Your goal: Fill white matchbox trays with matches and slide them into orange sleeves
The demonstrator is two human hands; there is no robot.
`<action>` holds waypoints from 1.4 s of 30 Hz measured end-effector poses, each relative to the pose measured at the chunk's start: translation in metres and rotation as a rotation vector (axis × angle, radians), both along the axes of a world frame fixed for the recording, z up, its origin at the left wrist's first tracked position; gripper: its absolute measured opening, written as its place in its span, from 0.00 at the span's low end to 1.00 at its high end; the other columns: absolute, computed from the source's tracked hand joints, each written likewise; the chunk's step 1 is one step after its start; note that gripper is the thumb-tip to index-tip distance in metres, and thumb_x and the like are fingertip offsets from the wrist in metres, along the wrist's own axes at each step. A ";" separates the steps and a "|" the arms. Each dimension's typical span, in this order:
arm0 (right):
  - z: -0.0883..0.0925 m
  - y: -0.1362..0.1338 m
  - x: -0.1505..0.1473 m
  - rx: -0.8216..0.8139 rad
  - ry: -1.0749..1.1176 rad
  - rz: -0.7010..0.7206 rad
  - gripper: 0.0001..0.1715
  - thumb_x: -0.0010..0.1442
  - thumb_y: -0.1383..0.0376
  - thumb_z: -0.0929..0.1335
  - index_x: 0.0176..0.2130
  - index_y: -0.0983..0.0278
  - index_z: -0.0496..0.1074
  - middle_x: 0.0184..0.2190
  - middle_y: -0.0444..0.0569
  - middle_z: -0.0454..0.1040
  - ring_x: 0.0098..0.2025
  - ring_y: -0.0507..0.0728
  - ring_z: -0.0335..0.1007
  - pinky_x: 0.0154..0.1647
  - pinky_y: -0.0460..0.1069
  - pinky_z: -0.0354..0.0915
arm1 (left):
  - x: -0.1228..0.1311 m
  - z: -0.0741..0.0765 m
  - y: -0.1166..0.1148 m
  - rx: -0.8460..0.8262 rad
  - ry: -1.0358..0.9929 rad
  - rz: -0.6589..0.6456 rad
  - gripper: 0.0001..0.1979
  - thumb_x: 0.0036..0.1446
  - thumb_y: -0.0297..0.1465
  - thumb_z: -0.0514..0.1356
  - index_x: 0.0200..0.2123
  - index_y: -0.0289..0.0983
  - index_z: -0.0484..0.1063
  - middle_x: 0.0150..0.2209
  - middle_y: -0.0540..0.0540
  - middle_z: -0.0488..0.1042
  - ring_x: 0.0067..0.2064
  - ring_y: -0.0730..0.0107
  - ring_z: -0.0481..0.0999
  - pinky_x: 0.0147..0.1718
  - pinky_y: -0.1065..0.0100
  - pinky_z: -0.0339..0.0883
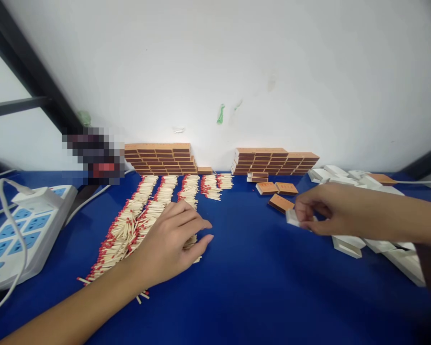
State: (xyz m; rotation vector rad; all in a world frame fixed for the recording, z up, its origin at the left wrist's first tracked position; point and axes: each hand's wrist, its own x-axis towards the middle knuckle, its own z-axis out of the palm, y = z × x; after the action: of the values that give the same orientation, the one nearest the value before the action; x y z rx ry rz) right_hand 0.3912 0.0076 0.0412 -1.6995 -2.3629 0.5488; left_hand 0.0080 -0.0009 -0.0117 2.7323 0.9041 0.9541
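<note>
My left hand (175, 235) reaches over the rows of red-tipped matches (147, 211), its thumb and forefinger apart with nothing seen between them. Part of the rows is hidden under this hand and forearm. My right hand (319, 211) pinches a white matchbox tray (293, 218) between thumb and fingers. Just left of that tray lies an orange-and-brown matchbox sleeve (281, 203), almost touching it. Two more matchbox pieces, a left one (266, 188) and a right one (286, 188), lie flat behind it.
Matchboxes are stacked against the wall at left (161, 159) and right (273, 160). White trays (346, 247) lie piled under and around my right forearm. A power strip (28, 235) with white cables stands at the left on the blue table (237, 287).
</note>
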 end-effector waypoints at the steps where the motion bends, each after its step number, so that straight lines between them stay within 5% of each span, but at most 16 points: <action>1: 0.003 -0.006 -0.018 -0.083 -0.022 0.071 0.06 0.60 0.58 0.75 0.32 0.56 0.80 0.26 0.46 0.76 0.22 0.53 0.65 0.22 0.51 0.57 | 0.000 0.000 -0.001 -0.006 0.000 0.000 0.07 0.69 0.34 0.65 0.47 0.39 0.78 0.38 0.47 0.81 0.47 0.59 0.74 0.52 0.54 0.67; 5: -0.002 -0.027 -0.099 -0.053 0.186 0.267 0.07 0.67 0.60 0.71 0.38 0.57 0.80 0.28 0.42 0.77 0.27 0.51 0.67 0.28 0.48 0.60 | 0.000 0.002 -0.004 -0.044 0.032 -0.010 0.20 0.61 0.45 0.71 0.50 0.39 0.79 0.42 0.45 0.80 0.51 0.54 0.74 0.55 0.50 0.68; 8: -0.016 -0.022 -0.130 -0.122 0.308 0.402 0.06 0.67 0.62 0.72 0.39 0.59 0.81 0.34 0.43 0.80 0.32 0.52 0.71 0.32 0.47 0.63 | 0.001 0.002 -0.006 -0.083 0.103 -0.003 0.25 0.56 0.47 0.73 0.51 0.38 0.80 0.48 0.42 0.79 0.54 0.51 0.73 0.57 0.48 0.67; 11: -0.029 0.007 -0.124 0.029 0.347 0.280 0.13 0.71 0.56 0.69 0.41 0.60 0.81 0.35 0.46 0.81 0.33 0.54 0.71 0.34 0.49 0.63 | 0.002 -0.001 -0.006 -0.107 0.139 0.000 0.22 0.56 0.44 0.73 0.49 0.38 0.81 0.51 0.40 0.77 0.57 0.49 0.72 0.59 0.46 0.66; 14: -0.045 0.050 -0.106 0.329 0.247 0.102 0.09 0.68 0.61 0.70 0.41 0.62 0.81 0.33 0.48 0.79 0.31 0.55 0.68 0.35 0.51 0.61 | 0.003 -0.004 -0.006 -0.106 0.125 -0.002 0.18 0.59 0.41 0.72 0.49 0.39 0.81 0.51 0.41 0.77 0.56 0.51 0.72 0.59 0.47 0.66; 20: -0.073 0.085 -0.091 0.393 0.153 0.093 0.09 0.68 0.61 0.69 0.41 0.62 0.79 0.34 0.49 0.75 0.34 0.57 0.68 0.36 0.51 0.60 | 0.003 -0.005 -0.005 -0.102 0.114 -0.007 0.17 0.61 0.39 0.70 0.51 0.39 0.80 0.51 0.42 0.77 0.56 0.52 0.72 0.59 0.48 0.66; 28: -0.073 0.073 -0.083 0.299 0.132 0.080 0.10 0.72 0.59 0.66 0.39 0.61 0.73 0.35 0.49 0.74 0.35 0.58 0.69 0.35 0.51 0.61 | 0.003 -0.005 -0.004 -0.114 0.115 -0.008 0.17 0.63 0.37 0.69 0.53 0.40 0.79 0.51 0.42 0.77 0.57 0.53 0.72 0.59 0.48 0.66; 33: -0.054 0.039 -0.080 0.352 0.096 0.145 0.11 0.75 0.60 0.64 0.40 0.60 0.71 0.38 0.50 0.74 0.38 0.58 0.70 0.38 0.52 0.62 | 0.004 -0.004 -0.005 -0.116 0.109 -0.021 0.12 0.63 0.37 0.70 0.47 0.40 0.80 0.51 0.42 0.77 0.56 0.53 0.72 0.58 0.49 0.65; 37: -0.038 0.003 -0.097 0.358 0.096 0.197 0.10 0.75 0.60 0.65 0.40 0.60 0.71 0.38 0.48 0.75 0.36 0.56 0.72 0.35 0.50 0.63 | 0.004 -0.004 -0.004 -0.115 0.094 0.046 0.12 0.61 0.37 0.71 0.45 0.40 0.79 0.51 0.42 0.78 0.57 0.51 0.72 0.59 0.47 0.65; 42: -0.046 -0.020 -0.125 0.378 -0.028 0.306 0.07 0.73 0.67 0.66 0.40 0.62 0.73 0.38 0.49 0.76 0.34 0.56 0.73 0.32 0.50 0.62 | 0.004 -0.004 0.000 -0.100 0.091 0.073 0.13 0.60 0.39 0.71 0.44 0.40 0.78 0.50 0.43 0.78 0.56 0.51 0.72 0.59 0.46 0.65</action>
State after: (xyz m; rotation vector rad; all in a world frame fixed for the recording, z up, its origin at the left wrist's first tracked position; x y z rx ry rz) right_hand 0.2657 -0.0125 -0.0051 -1.2030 -2.5598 0.1037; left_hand 0.0120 -0.0005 -0.0158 2.6941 1.0438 0.7787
